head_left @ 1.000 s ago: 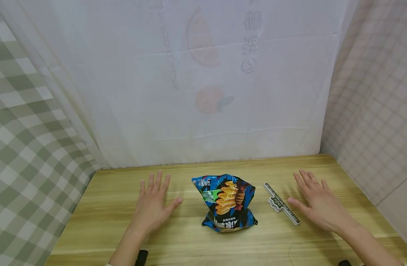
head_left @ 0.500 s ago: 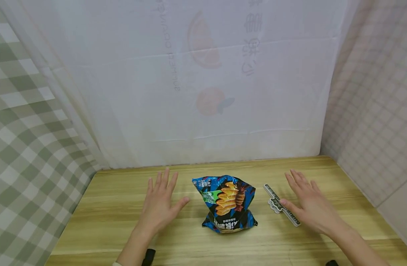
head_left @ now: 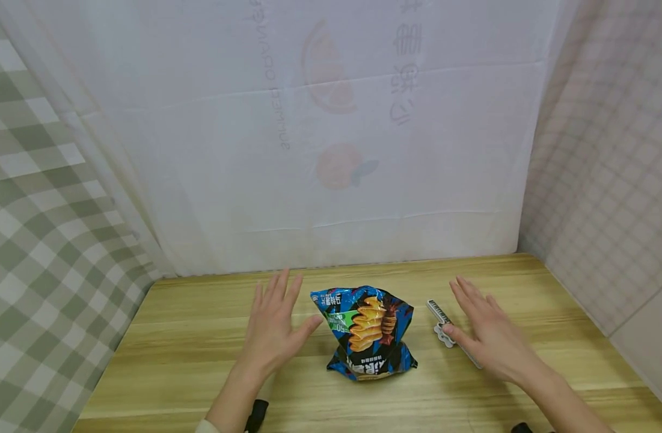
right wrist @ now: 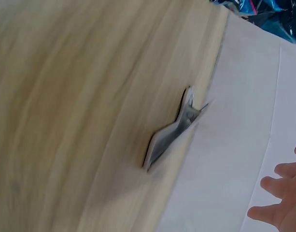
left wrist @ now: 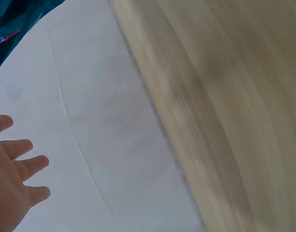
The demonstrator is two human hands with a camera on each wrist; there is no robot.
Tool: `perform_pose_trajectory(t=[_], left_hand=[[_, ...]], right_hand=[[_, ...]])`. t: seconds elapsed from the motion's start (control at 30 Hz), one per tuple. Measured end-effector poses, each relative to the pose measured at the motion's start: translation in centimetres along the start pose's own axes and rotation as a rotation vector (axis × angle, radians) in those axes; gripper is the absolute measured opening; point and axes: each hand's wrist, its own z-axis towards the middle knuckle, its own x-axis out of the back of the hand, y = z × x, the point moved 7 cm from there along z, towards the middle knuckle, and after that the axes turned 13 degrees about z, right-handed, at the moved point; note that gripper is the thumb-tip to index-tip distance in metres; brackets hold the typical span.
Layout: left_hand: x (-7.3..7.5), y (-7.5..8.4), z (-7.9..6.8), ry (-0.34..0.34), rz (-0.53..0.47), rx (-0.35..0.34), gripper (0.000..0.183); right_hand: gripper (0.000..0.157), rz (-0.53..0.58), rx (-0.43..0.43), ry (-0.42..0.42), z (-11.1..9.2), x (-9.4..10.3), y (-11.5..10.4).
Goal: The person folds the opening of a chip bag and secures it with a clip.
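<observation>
A blue and black bag of chips (head_left: 370, 331) stands on the wooden table, its printing upside down from here. My left hand (head_left: 273, 331) is just left of the bag, fingers spread and thumb pointing toward its edge. To the bag's right lies a long bag clip (head_left: 441, 313) with a piano-key pattern and a flower-shaped handle. My right hand (head_left: 487, 337) hovers over the clip with straight fingers and hides part of it. In the right wrist view the clip (right wrist: 172, 130) appears side-on, apart from the fingers (right wrist: 273, 186). Neither hand holds anything.
The wooden table (head_left: 201, 337) ends at a white cloth (head_left: 244, 180) with orange prints hanging behind it. A green checked cloth (head_left: 33, 270) closes the left side, and a pale checked cloth (head_left: 606, 180) hangs on the right.
Both hands have moved inward: the left one rightward to beside the chip bag, the right one leftward over the clip. The bag and clip have stayed in place.
</observation>
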Motion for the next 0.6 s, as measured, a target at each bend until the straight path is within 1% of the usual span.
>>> perform_pose_trajectory(t=[0.17,0.4,0.6], left_hand=[[0.1,0.8,0.6,0.022,-0.024,-0.015,0.085],[0.6,2.3,1.3,0.101,-0.066,-0.063,0.085],[0.9,3.4,1.8,0.131,-0.11,-0.075,0.085]], right_hand=[[0.082,0.036,-0.026,-0.002,0.2,-0.5,-0.6],[0.079,0.114,-0.043,0.013,0.6,-0.8,-1.4],[0.075,0.155,-0.056,0.032,0.7,-1.0,-1.9]])
